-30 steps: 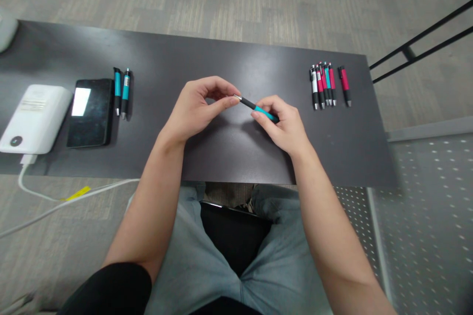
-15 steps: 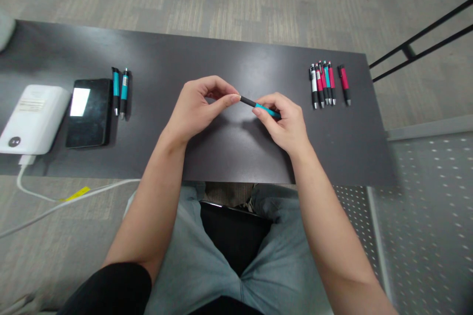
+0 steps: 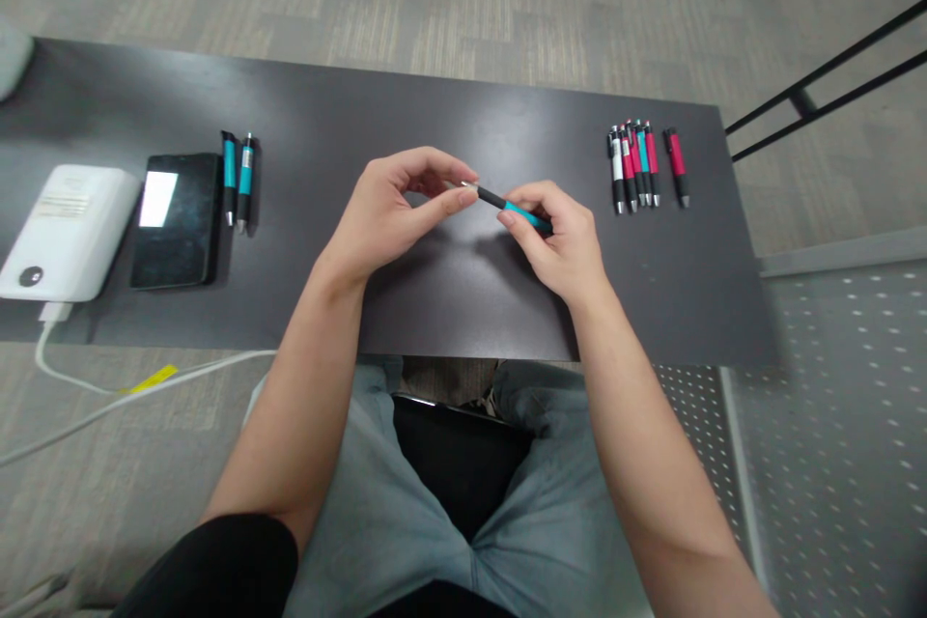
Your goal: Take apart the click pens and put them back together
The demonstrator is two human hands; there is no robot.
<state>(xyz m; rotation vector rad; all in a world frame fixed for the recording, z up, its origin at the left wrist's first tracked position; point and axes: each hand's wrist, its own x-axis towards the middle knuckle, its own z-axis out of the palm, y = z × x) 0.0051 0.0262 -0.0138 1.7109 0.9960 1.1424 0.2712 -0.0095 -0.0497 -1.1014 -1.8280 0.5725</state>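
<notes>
A blue pen with a black grip (image 3: pixel 492 198) is held above the dark table between my two hands. My right hand (image 3: pixel 561 232) is closed around its blue barrel, hiding the rear end. At the other end, the thumb and index finger of my left hand (image 3: pixel 406 208) pinch the pen's silver tip, which shows between the fingertips. Whether the tip piece is still joined to the grip I cannot tell.
Two blue pens (image 3: pixel 244 183) lie at the left beside a black phone-like device (image 3: pixel 178 222). A white power bank (image 3: pixel 69 232) with a white cable (image 3: pixel 43 348) is further left. Several white, red and blue pens (image 3: pixel 635 164) lie at the right, with a red pen (image 3: pixel 676 166) apart.
The silver tip has come into sight between my left fingertips, and the left index finger has shifted slightly. The pen and right hand have moved very little to the right.
</notes>
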